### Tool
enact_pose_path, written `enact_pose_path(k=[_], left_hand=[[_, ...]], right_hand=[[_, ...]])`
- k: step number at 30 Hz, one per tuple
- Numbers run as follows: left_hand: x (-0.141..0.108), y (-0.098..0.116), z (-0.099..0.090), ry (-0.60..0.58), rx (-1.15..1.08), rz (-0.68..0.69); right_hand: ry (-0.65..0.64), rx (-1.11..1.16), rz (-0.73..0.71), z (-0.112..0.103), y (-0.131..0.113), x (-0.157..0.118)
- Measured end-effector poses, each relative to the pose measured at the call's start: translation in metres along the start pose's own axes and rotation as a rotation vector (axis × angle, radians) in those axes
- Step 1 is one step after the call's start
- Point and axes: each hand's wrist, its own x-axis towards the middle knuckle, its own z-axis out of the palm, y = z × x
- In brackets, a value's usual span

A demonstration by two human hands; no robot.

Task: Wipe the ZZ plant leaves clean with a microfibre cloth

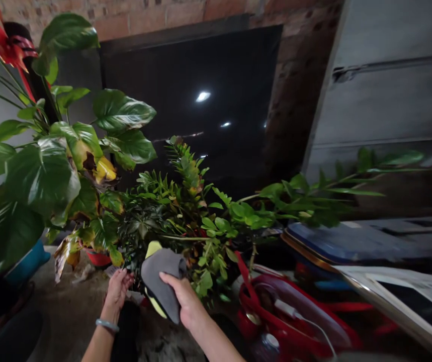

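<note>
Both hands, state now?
Left hand: fingers curled, can't tell whether it's pinching anything.
Right hand: closed, holding a gray-and-yellow cloth.

The two-tone cloth point(159, 275) was grey on its broad upper face and yellow-green beneath, the brighter colour showing at the top corner and along the lower left edge. Folded into a soft, layered pad, it slanted in the right hand point(191, 304), the thumb lying across the grey. Just beyond it, the dark-leaved plant point(142, 226) stood in a dense clump of narrow, pointed, deep green leaves. Its lower foliage was close to the left hand point(117, 289); whether they touched could not be told.
</note>
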Motion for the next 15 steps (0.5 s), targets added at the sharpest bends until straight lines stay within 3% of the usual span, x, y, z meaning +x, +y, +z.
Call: enact_pose_path(k=[2, 5, 9, 12, 15], left_hand=[[-0.001, 0.003, -0.001, -0.006, 0.037, 0.024], [-0.002, 0.008, 0.001, -0.021, 0.059, 0.044], [-0.006, 0.017, 0.006, -0.002, 0.063, -0.003], [-0.008, 0.017, 0.008, 0.035, 0.051, -0.004], [-0.007, 0.014, 0.005, 0.027, 0.062, 0.001]], right_hand=[[-0.059, 0.0, 0.047, 0.004, 0.004, -0.018], [-0.135, 0.096, -0.054, 0.018, -0.024, -0.025], [0.022, 0.257, -0.258, 0.019, -0.063, 0.005], [0.066, 0.179, -0.178, 0.003, -0.044, 0.016], [-0.022, 0.041, -0.023, -0.011, -0.006, -0.002]])
